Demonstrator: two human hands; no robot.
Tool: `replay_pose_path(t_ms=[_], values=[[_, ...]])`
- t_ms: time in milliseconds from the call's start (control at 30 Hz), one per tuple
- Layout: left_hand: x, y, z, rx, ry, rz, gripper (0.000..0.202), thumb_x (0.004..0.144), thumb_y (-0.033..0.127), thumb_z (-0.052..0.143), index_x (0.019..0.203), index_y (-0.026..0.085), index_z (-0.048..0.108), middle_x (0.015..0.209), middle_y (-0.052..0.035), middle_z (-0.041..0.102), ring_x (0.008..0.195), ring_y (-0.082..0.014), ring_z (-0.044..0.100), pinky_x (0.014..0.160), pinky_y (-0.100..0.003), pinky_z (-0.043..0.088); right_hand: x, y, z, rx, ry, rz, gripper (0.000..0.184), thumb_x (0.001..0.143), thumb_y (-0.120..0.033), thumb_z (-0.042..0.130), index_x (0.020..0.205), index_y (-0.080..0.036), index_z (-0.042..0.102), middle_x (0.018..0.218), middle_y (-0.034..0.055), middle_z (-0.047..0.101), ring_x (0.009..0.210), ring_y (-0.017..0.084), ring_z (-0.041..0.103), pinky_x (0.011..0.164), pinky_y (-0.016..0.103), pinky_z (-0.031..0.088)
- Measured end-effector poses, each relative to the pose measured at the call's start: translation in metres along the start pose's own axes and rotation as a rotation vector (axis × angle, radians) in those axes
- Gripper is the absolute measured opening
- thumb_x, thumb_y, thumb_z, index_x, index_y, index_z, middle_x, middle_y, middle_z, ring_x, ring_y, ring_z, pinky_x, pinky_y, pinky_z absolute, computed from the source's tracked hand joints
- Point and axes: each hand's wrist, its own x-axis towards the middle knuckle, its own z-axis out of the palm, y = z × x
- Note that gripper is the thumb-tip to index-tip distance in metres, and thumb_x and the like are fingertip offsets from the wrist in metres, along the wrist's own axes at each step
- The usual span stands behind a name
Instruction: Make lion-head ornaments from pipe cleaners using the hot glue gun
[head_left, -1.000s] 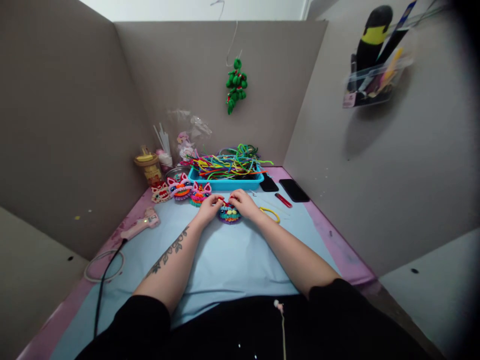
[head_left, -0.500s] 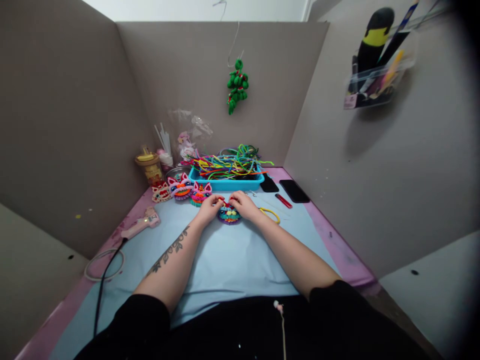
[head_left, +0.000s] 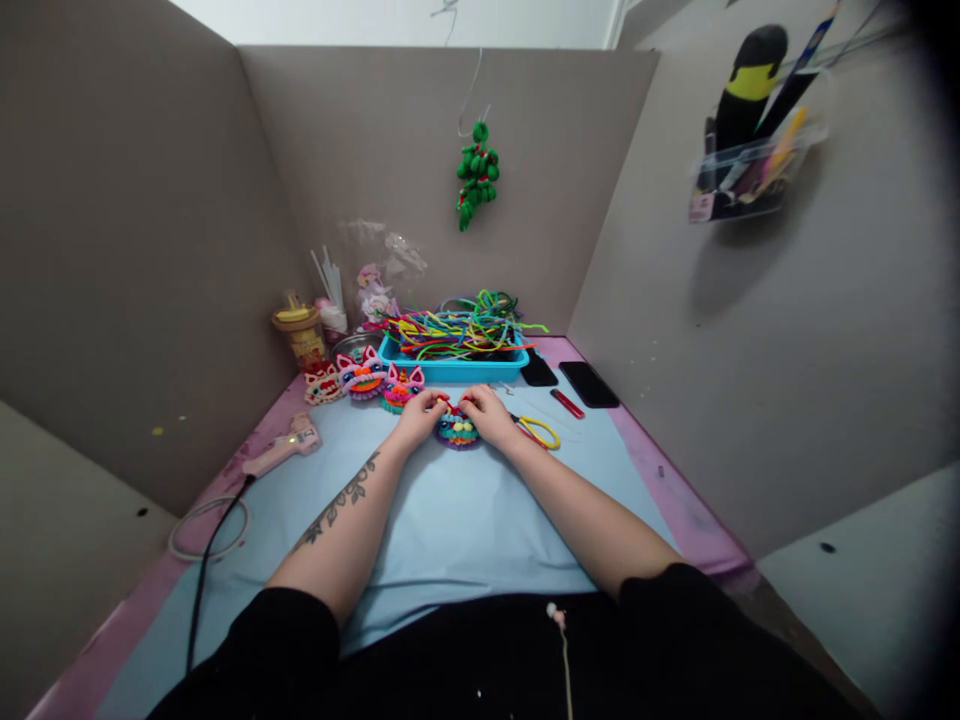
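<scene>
A small round multicoloured pipe-cleaner figure [head_left: 457, 431] lies on the light blue mat [head_left: 450, 520] in the middle of the desk. My left hand [head_left: 420, 413] pinches its upper left edge with curled fingers. My right hand [head_left: 486, 411] pinches its upper right edge the same way, and a small red piece shows between the fingertips. Both forearms rest on the mat.
A blue tray [head_left: 452, 364] of coloured pipe cleaners stands behind the hands. Three finished figures [head_left: 364, 378] lie left of it. Yellow-handled scissors [head_left: 538, 431], a red lighter [head_left: 566, 403] and two phones [head_left: 589, 383] lie right. A pink glue gun [head_left: 281, 450] with its cable lies left. Grey partitions surround the desk.
Both hands stay pinched on the figure. My right hand has shifted slightly left, uncovering more of the scissors. The view has tilted a little.
</scene>
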Motion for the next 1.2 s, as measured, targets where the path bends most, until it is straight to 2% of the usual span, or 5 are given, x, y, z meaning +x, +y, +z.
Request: replay_pose_path(t_ms=[367,600,733,867,1200], values=[[0.001,-0.002,0.001,-0.031,-0.006,-0.030,0.027,0.070,0.030,0.059,0.091,0.013,0.061,0.075,-0.0037,0.064,0.069,-0.0151,0.059,0.068,-0.027,0.046,-0.001,0.001,0.003,-0.067,-0.006,0.007,0.007,0.076,-0.022,0.054,0.071,-0.019,0.058,0.077,0.0011,0.050,0.078,0.016,0.050,0.077,0.030,0.041],[0.003,-0.004,-0.001,-0.017,0.013,-0.056,0.035,0.073,0.031,0.057,0.102,0.013,0.064,0.078,-0.0057,0.067,0.074,-0.0173,0.060,0.072,-0.030,0.046,0.010,0.006,-0.019,0.199,0.156,0.173,0.032,0.085,-0.038,0.040,0.100,-0.019,0.061,0.105,0.0076,0.061,0.096,0.019,0.055,0.086,0.035,0.042],[0.003,-0.003,0.000,-0.027,0.003,-0.058,0.037,0.073,0.030,0.057,0.105,0.013,0.063,0.077,-0.0049,0.067,0.071,-0.0167,0.060,0.071,-0.029,0.046,0.012,0.007,-0.029,0.131,0.077,0.092,0.024,0.078,-0.036,0.053,0.092,-0.021,0.066,0.102,0.0061,0.062,0.099,0.020,0.055,0.088,0.036,0.042],[0.002,-0.002,0.000,-0.048,-0.016,-0.044,0.034,0.073,0.030,0.056,0.101,0.012,0.062,0.077,-0.0048,0.066,0.071,-0.0161,0.060,0.070,-0.028,0.046,0.012,0.006,-0.020,-0.029,-0.036,0.006,0.017,0.069,-0.030,0.065,0.083,-0.020,0.069,0.103,0.0070,0.058,0.101,0.020,0.053,0.093,0.036,0.038],[0.000,0.004,0.002,-0.021,0.000,-0.012,0.023,0.073,0.027,0.055,0.091,0.014,0.063,0.075,-0.0033,0.064,0.070,-0.0155,0.058,0.069,-0.028,0.046,0.019,0.011,-0.002,-0.105,0.039,0.081,0.010,0.071,-0.025,0.060,0.064,-0.019,0.063,0.094,0.0054,0.056,0.096,0.020,0.053,0.093,0.037,0.036]])
